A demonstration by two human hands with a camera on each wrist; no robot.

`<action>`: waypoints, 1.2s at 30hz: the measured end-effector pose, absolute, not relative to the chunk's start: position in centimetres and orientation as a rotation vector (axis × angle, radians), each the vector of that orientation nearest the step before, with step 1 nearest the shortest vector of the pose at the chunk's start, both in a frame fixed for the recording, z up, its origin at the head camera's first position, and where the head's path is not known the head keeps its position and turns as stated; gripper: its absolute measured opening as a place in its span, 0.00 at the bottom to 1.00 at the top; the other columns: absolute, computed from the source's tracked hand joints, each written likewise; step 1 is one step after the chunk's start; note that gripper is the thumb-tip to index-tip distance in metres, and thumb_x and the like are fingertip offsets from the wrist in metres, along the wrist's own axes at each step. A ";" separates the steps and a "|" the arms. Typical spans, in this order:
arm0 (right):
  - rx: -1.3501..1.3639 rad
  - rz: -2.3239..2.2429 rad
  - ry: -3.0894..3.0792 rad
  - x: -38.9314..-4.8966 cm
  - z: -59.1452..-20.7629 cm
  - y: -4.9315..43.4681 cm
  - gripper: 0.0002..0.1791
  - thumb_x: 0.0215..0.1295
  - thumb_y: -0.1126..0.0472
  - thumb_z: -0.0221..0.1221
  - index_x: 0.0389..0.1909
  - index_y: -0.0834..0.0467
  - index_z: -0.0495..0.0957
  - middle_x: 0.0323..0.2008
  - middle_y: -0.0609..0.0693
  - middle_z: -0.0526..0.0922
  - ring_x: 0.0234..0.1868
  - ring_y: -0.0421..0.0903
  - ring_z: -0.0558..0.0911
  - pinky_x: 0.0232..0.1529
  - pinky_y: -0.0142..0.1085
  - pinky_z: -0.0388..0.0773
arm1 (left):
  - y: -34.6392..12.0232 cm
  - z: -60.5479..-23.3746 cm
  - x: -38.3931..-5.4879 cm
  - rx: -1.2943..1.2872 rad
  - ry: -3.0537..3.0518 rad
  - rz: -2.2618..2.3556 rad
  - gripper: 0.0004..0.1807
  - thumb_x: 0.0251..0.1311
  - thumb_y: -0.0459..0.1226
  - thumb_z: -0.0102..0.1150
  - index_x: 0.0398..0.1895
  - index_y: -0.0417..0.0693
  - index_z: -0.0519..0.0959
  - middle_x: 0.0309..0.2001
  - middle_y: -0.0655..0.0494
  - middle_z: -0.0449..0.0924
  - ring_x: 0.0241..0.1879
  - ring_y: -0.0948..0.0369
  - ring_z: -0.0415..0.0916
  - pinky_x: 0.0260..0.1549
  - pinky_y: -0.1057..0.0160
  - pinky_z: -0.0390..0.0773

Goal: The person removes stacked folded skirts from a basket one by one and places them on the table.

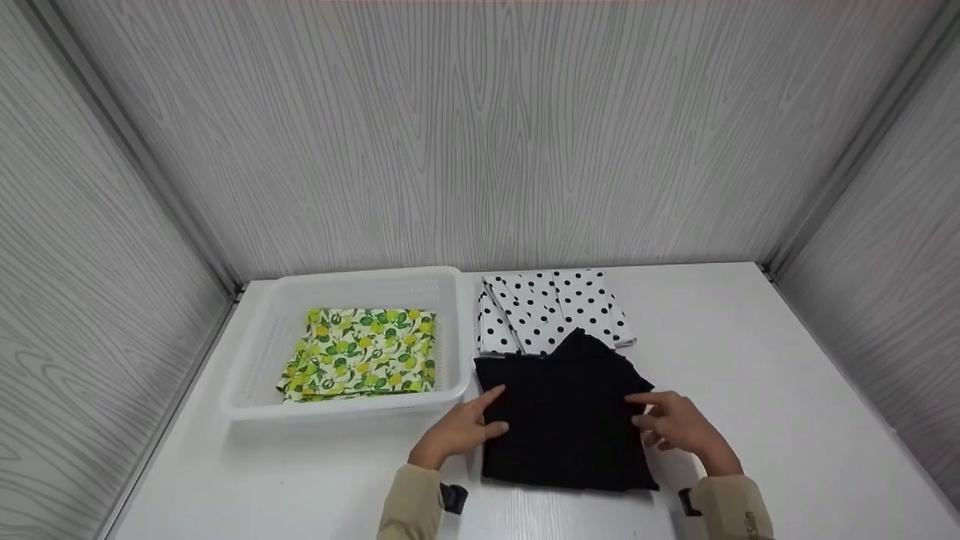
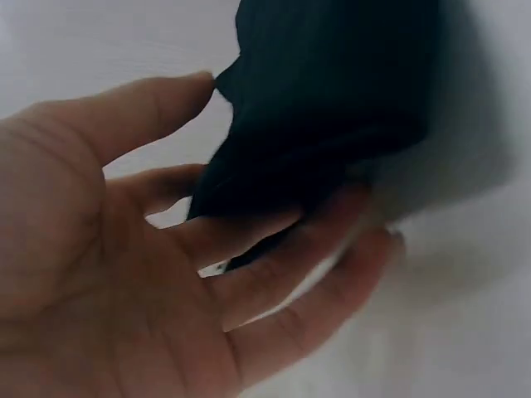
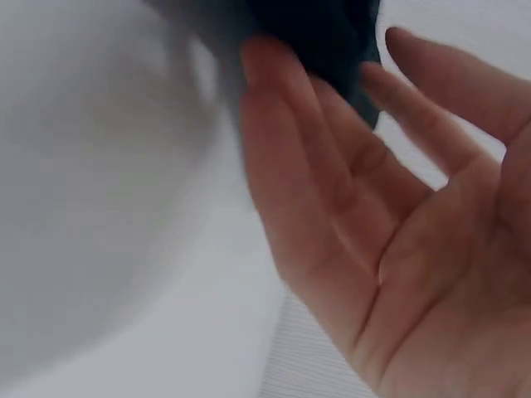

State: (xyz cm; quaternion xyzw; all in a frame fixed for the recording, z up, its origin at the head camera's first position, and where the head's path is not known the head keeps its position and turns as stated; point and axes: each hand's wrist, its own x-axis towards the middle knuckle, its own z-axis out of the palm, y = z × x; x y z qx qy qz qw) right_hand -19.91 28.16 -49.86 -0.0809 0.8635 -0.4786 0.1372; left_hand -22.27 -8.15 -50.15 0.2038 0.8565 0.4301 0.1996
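Far left on the counter [image 1: 750, 360] I've got a white basket [image 1: 454, 337], and inside that there's 1 lemon-print cloth [image 1: 367, 352], folded. Then comes my left hand [image 1: 457, 431], just right of the basket's near corner: fingers loose and mostly straight, index and thumb out on the left edge of the black cloth [image 1: 566, 420]. I'm touching it there, not gripping it as far as I can see.

The black cloth itself sits smack between my 2 hands. It's squarish, so no real long axis to speak of, plus 1 pointy bit sticking up along the far edge. Behind it is 1 dotted cloth [image 1: 551, 307], and the black fabric butts up against or slightly overlaps its near edge, can't tell which.

Last up, my right hand [image 1: 675, 424] is on the right edge, index stretched onto the fabric, other fingers a bit bent but relaxed, no clear grip.

So it's a tie for which hand's nearer the cloth; for the basket, it's easily my left, with the basket off to that side and farther from me.
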 end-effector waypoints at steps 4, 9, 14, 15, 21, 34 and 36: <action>-0.224 -1.331 2.696 -20.5 -48.5 28.0 0.20 0.66 0.70 0.61 0.56 0.77 0.76 0.34 0.62 0.86 0.27 0.53 0.84 0.25 0.40 0.82 | -9.6 -46.7 -21.9 0.688 2.392 1.037 0.30 0.72 0.41 0.57 0.73 0.38 0.68 0.56 0.37 0.79 0.55 0.44 0.77 0.55 0.44 0.76; -0.241 -1.266 2.844 -21.1 -47.9 27.3 0.15 0.65 0.70 0.63 0.49 0.75 0.81 0.40 0.64 0.86 0.38 0.58 0.86 0.35 0.42 0.82 | -11.6 -44.0 -21.3 0.799 2.385 1.147 0.24 0.76 0.40 0.53 0.68 0.35 0.73 0.55 0.39 0.81 0.53 0.46 0.80 0.50 0.45 0.79; -0.302 -1.270 2.880 -22.1 -47.3 26.6 0.17 0.65 0.69 0.64 0.51 0.77 0.80 0.48 0.69 0.84 0.49 0.65 0.84 0.46 0.52 0.82 | -14.3 -42.7 -21.5 0.770 2.620 1.241 0.19 0.76 0.36 0.52 0.63 0.36 0.77 0.55 0.39 0.82 0.52 0.45 0.80 0.51 0.43 0.79; -0.310 -1.271 2.882 -22.2 -47.2 26.4 0.17 0.65 0.69 0.64 0.51 0.77 0.79 0.49 0.70 0.83 0.49 0.66 0.84 0.46 0.52 0.82 | -14.8 -42.6 -21.5 0.725 2.680 1.241 0.18 0.75 0.36 0.53 0.62 0.37 0.78 0.55 0.40 0.82 0.53 0.45 0.80 0.52 0.43 0.79; -0.303 -1.290 2.899 -23.2 -46.3 25.7 0.19 0.65 0.69 0.64 0.55 0.75 0.78 0.50 0.71 0.82 0.47 0.67 0.85 0.43 0.52 0.84 | -18.0 -42.8 -21.2 0.470 3.015 1.055 0.16 0.70 0.34 0.61 0.58 0.39 0.82 0.58 0.43 0.81 0.59 0.44 0.76 0.56 0.43 0.76; -0.389 -1.312 2.935 -25.0 -45.4 23.3 0.19 0.66 0.70 0.64 0.55 0.74 0.78 0.49 0.69 0.83 0.49 0.65 0.84 0.50 0.56 0.80 | -22.7 -43.5 -21.6 0.306 3.154 0.858 0.16 0.69 0.32 0.61 0.56 0.33 0.82 0.56 0.35 0.81 0.57 0.38 0.76 0.53 0.39 0.76; -0.410 -1.311 2.937 -25.3 -45.1 22.9 0.19 0.66 0.70 0.64 0.55 0.74 0.79 0.50 0.69 0.83 0.50 0.65 0.84 0.51 0.56 0.80 | -23.2 -43.6 -21.6 0.278 3.158 0.852 0.16 0.69 0.32 0.61 0.56 0.33 0.81 0.56 0.35 0.80 0.57 0.38 0.76 0.53 0.39 0.76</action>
